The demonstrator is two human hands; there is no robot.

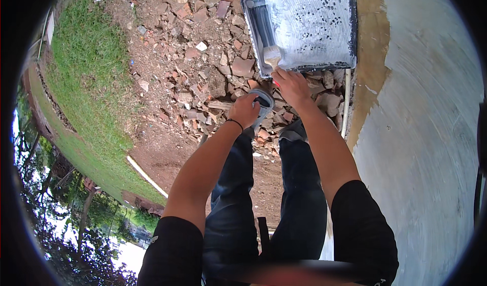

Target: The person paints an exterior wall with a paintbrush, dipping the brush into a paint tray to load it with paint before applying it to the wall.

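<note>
My right hand (pixel 292 86) is closed around the handle of a paintbrush (pixel 272 58), whose pale bristles rest at the near left corner of a black paint tray (pixel 353 42). White paint coats much of the tray's inside, with dark specks showing through and a dark strip along its left side. To the left and a little nearer, my left hand (pixel 244 109) grips the rim of a grey cup-like container (pixel 269 101), fingers over its edge. The container looks dark inside; what it holds cannot be made out.
Broken bricks and stones (pixel 203 83) cover the ground under and around the tray. A pale pipe (pixel 347 103) runs along the wall's foot. On the right rises a wall (pixel 421 134) with grey-white coating and a brown strip. Grass (pixel 91 68) lies to the left.
</note>
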